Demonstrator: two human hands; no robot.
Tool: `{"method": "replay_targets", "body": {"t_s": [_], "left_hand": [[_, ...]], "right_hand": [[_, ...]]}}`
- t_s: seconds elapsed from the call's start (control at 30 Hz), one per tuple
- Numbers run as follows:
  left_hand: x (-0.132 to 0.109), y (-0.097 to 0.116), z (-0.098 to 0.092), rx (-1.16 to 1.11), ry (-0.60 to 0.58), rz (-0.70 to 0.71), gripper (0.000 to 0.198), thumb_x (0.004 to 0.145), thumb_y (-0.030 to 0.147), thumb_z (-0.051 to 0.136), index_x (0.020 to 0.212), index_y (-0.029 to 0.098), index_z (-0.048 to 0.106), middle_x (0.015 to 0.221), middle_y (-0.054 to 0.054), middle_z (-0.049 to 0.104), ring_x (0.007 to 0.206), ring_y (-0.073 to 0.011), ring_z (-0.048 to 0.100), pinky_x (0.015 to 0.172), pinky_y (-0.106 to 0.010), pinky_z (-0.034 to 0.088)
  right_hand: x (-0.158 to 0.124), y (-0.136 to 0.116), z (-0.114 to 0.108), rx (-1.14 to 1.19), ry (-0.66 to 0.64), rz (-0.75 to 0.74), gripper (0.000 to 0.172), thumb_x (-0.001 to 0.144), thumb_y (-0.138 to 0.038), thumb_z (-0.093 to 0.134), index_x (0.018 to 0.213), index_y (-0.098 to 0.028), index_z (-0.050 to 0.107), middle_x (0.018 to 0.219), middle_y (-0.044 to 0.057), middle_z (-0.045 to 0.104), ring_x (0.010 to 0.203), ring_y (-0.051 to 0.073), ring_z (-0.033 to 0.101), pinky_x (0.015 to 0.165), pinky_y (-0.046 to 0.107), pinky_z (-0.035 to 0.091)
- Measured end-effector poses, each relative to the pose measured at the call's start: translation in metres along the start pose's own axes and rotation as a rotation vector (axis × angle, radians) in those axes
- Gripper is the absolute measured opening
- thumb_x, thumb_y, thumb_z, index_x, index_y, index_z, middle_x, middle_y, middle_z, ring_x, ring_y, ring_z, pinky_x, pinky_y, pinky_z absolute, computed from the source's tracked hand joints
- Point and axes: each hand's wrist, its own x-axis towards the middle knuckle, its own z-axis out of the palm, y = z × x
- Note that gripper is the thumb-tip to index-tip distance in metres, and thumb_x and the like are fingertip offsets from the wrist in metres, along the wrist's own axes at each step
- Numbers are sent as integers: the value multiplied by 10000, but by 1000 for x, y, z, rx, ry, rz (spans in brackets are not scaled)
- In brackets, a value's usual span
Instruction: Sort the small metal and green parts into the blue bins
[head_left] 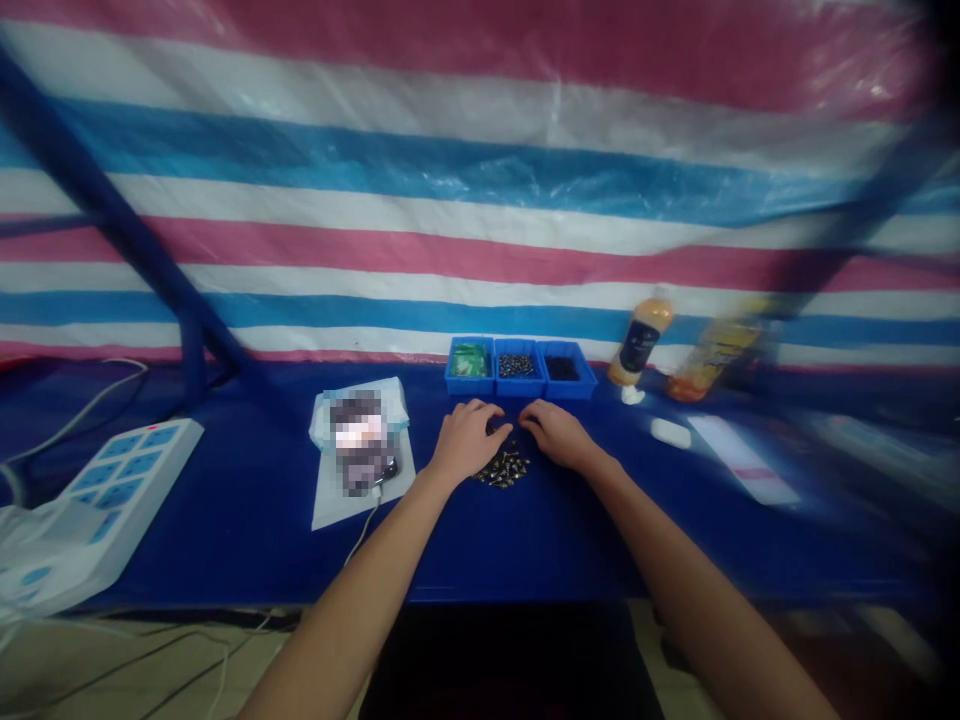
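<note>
A loose pile of small brass-and-dark metal pieces, which look like screws [504, 470], lies on the blue table. My left hand [469, 440] rests at the pile's upper left, with thumb and forefinger apart and some pieces partly hidden under it. Facing it from the right, my right hand [559, 434] has its fingers bent and their tips close together just above the pile; whatever is between them is too small to make out. Behind the hands stand three joined blue bins: one with green packets [470, 360], one with small metal pieces [516, 365], one with black pieces [561, 369].
To the left, a phone-like device with a blurred-out screen [360, 440] lies on white paper [330, 505], cabled. A white power strip [142, 500] is far left. On the right are two bottles [641, 340], a white case [670, 433] and a pale phone-shaped slab [742, 460].
</note>
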Motion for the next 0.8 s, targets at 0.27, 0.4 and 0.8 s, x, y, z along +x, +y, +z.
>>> {"method": "replay_targets", "body": {"t_s": [0.27, 0.4, 0.8], "left_hand": [[3, 4, -3, -89, 99, 159, 208, 929, 381, 568, 964, 246, 723, 1100, -32, 686, 1043, -234, 542, 886, -408, 396], [4, 4, -4, -138, 140, 196, 216, 931, 377, 568, 957, 234, 727, 1059, -35, 697, 1011, -221, 552, 898, -394, 411], [2, 7, -9, -146, 237, 11, 369, 972, 505, 429, 1080, 277, 698, 1122, -24, 693, 1083, -251, 558, 944, -434, 399]], "right_hand": [[-3, -13, -4, 687, 60, 69, 249, 864, -393, 624, 997, -183, 630, 907, 35, 696, 835, 169, 633, 787, 293, 475], [-3, -14, -6, 642, 18, 90, 278, 890, -452, 574, 852, -182, 628, 758, -4, 635, 681, 131, 548, 665, 263, 427], [4, 6, -13, 852, 527, 466, 366, 786, -531, 648, 931, -200, 587, 641, -40, 577, 427, 90, 419, 433, 236, 290]]}}
